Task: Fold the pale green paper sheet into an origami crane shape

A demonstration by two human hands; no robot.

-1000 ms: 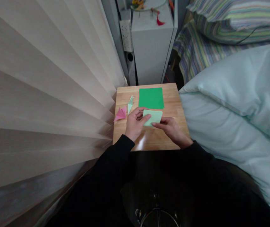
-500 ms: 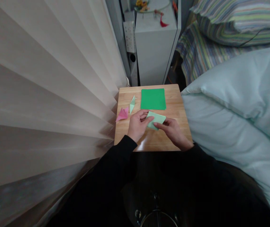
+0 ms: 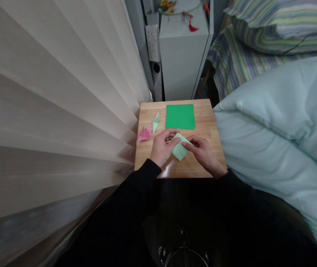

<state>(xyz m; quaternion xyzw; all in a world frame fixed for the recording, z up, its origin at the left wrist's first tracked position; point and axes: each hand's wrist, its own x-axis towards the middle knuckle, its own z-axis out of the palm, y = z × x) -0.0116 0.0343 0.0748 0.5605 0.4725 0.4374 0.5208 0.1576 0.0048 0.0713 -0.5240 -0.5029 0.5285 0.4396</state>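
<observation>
A folded pale green sheet of origami paper (image 3: 180,151) is held diamond-wise above the small wooden table (image 3: 205,115). My left hand (image 3: 164,147) pinches its left corner, thumb on top. On the opposite corner, my right hand (image 3: 203,152) grips it between thumb and fingers; the fingers beneath are partly hidden. Beyond my hands lies a flat bright green square of paper (image 3: 180,116). To the left are a folded pale green paper piece (image 3: 155,123) and a folded pink paper piece (image 3: 144,134).
A pleated curtain (image 3: 86,92) hangs against the table's left side. On the right, a bed with a pale blue quilt (image 3: 272,137) and striped pillow (image 3: 286,22) borders it. Behind stands a white cabinet (image 3: 183,63) with a red tassel (image 3: 193,26) on top.
The pale green paper has turned in my hands, so one corner now points toward me. My right fingers have shifted slightly up along its edge.
</observation>
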